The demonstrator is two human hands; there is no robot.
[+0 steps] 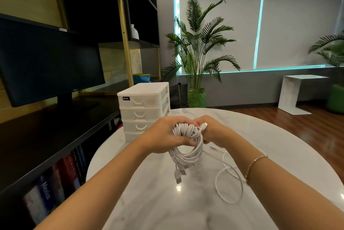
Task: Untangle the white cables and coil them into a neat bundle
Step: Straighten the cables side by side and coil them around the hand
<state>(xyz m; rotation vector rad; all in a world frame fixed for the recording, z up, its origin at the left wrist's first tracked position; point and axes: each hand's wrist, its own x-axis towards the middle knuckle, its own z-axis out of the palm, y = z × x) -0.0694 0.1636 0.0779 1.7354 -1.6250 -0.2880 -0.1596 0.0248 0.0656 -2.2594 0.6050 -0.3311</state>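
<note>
Both forearms reached in from the near edge of the round marble worktop point(279, 136), meeting above its middle. One grip, the left hand point(163, 135), was curled round the top of the coiled white cables point(188, 148), whose loops and plugs hung below it. Opposite, the right hand point(212, 129) pinched a connector end point(204, 125) against the coil. A loose white cable point(229, 183) trailed across the worktop toward its right side. White plastic drawers point(143, 107) stood at the far left edge.
</note>
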